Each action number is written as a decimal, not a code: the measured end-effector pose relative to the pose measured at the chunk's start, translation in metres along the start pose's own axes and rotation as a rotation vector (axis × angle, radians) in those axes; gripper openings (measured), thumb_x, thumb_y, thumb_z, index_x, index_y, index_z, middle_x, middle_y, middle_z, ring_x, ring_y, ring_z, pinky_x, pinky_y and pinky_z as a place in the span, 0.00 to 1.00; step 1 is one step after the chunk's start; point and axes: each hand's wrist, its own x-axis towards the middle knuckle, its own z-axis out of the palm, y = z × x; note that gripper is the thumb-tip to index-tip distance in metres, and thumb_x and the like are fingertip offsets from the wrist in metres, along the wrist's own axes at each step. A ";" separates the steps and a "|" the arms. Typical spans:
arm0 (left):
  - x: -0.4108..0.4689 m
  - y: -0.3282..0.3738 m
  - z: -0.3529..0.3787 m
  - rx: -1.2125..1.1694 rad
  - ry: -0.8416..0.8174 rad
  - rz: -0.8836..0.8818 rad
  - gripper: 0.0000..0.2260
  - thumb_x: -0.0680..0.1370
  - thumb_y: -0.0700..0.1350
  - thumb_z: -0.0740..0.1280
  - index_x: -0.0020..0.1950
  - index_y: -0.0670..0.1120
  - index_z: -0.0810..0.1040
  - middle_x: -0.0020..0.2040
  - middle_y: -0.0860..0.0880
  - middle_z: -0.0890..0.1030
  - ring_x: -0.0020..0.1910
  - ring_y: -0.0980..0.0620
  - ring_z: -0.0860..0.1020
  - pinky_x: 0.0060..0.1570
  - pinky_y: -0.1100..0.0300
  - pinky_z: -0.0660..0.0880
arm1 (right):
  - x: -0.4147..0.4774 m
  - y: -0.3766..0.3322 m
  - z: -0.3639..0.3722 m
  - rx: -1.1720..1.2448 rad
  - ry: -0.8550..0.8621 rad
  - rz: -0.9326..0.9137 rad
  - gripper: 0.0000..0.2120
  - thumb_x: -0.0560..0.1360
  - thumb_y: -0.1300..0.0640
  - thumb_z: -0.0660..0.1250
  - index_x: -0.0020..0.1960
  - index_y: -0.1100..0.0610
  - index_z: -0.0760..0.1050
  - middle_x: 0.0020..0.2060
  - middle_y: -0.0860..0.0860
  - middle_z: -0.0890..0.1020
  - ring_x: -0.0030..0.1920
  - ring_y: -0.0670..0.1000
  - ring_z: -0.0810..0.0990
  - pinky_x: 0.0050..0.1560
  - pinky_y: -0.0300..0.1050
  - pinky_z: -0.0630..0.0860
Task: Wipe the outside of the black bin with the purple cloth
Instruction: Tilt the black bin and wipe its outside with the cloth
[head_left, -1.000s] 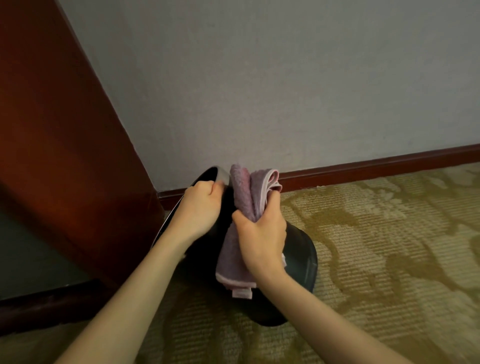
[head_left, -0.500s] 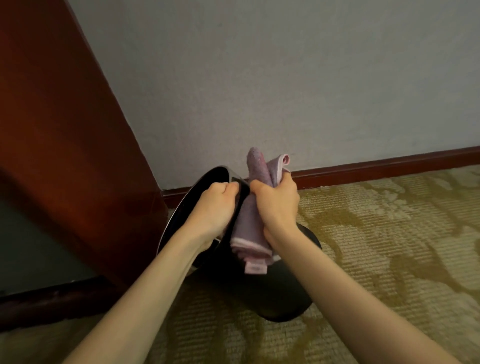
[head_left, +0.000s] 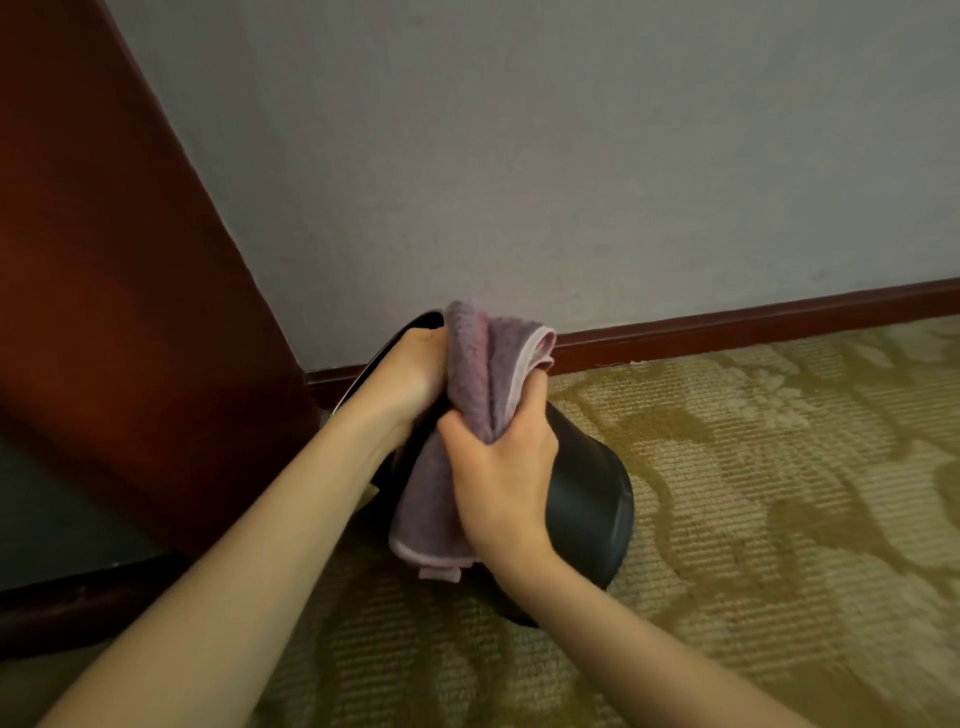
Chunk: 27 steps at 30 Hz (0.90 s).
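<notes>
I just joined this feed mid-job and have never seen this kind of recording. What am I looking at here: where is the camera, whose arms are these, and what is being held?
There is no machine here. The one view comes from a camera worn on a person's head, looking forward and down, so the two bare arms reaching in from the bottom are the wearer's own. The left hand grips the rim of a black bin, which is tilted on the patterned carpet near the wall and its dark red baseboard. The right hand clutches a bunched purple cloth against the bin's outer side. A reddish wooden panel stands to the left.
</notes>
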 end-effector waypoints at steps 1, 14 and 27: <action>0.005 0.001 -0.001 0.000 0.032 -0.024 0.17 0.78 0.42 0.57 0.29 0.47 0.73 0.24 0.50 0.76 0.21 0.59 0.75 0.21 0.70 0.68 | 0.001 0.002 -0.001 -0.033 -0.028 -0.030 0.20 0.66 0.60 0.69 0.50 0.42 0.67 0.43 0.42 0.77 0.43 0.40 0.78 0.39 0.31 0.74; 0.023 -0.022 -0.046 0.081 0.180 -0.029 0.15 0.80 0.50 0.58 0.57 0.40 0.77 0.53 0.47 0.78 0.55 0.52 0.75 0.55 0.60 0.68 | 0.030 0.052 -0.041 -0.648 -0.101 -0.285 0.16 0.67 0.60 0.71 0.51 0.62 0.71 0.46 0.58 0.76 0.43 0.61 0.77 0.37 0.57 0.74; 0.008 -0.050 -0.080 0.190 0.266 -0.083 0.17 0.79 0.53 0.56 0.47 0.43 0.78 0.43 0.42 0.77 0.46 0.43 0.77 0.43 0.54 0.69 | 0.062 0.084 -0.075 -0.835 -0.108 -0.185 0.18 0.65 0.57 0.71 0.42 0.52 0.60 0.39 0.49 0.71 0.36 0.55 0.71 0.35 0.46 0.62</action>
